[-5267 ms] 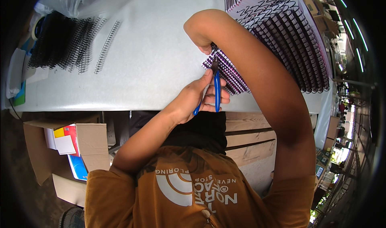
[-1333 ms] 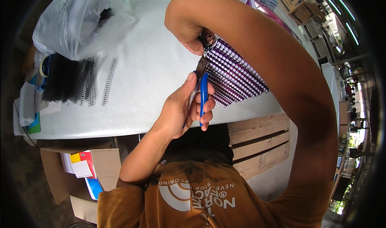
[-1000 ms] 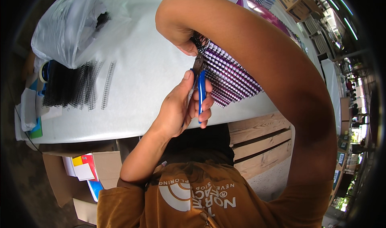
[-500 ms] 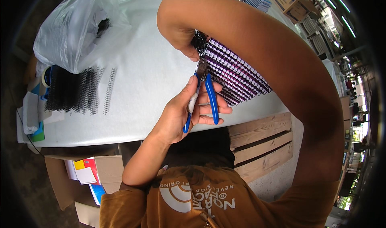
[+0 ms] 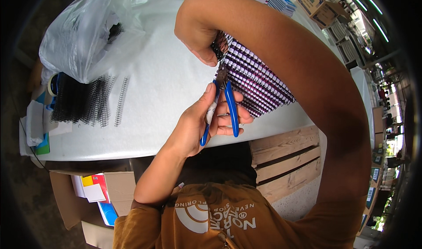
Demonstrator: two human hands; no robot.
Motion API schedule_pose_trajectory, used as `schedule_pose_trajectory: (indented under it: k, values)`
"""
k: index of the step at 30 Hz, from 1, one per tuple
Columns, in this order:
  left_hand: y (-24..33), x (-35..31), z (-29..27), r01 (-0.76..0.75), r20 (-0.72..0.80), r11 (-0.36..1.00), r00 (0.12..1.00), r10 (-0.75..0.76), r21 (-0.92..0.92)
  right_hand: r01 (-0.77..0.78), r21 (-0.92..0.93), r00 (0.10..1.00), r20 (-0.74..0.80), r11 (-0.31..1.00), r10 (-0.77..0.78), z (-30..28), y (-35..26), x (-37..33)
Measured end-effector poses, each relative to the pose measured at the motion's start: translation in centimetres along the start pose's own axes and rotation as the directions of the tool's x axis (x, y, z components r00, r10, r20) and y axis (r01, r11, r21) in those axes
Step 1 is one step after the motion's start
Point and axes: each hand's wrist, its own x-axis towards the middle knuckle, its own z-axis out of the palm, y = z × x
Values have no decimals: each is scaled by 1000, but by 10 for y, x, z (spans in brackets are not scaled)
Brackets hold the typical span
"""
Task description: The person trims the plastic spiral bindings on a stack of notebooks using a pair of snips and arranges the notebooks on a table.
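My left hand is closed on blue-handled cutting pliers, the thumb along one handle and the fingers spread behind the other. The handles stand apart, and the jaws point away from me at the corner of a stack of spiral-bound books. The stack shows rows of purple and white edges threaded with dark coils. My right hand bends round from beyond the stack, its fingers closed at the black spiral coils beside the jaws. The right forearm hides part of the stack, and the exact grip is partly hidden.
Loose black spiral coils lie at the table's left, near a clear plastic bag. An open carton with notebooks stands below the near edge, beside a wooden pallet. More books and cardboard boxes are at the far right.
My right hand has shifted slightly right, and the black coils by its fingers look more spread out. The pliers and my left hand are nearly unmoved.
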Motion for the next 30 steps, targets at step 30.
schedule_pose_trajectory:
  k: [30]
  values:
    - [6,2,8,-46,89,998,995,42,48,183,-15,959,-219,983,-182,3,23,-23]
